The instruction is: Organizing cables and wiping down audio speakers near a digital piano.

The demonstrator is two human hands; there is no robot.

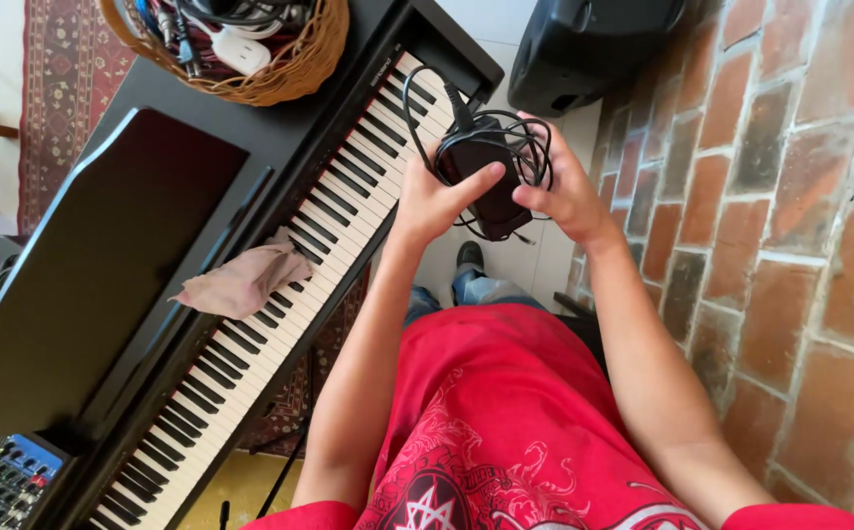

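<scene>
Adapter (486, 182), a black power brick wrapped in loops of black cable (530, 147), sat gripped between both hands above the digital piano's (250, 157) right end; left hand (432, 201) pressed a thumb on it, right hand (564, 191) curled fingers behind. A wicker basket (289, 74) of tangled cables stood at the piano's far right corner.

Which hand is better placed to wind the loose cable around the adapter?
Probably the right hand: the cable loops lie at its fingers, while the left hand presses its thumb on the adapter.
</scene>
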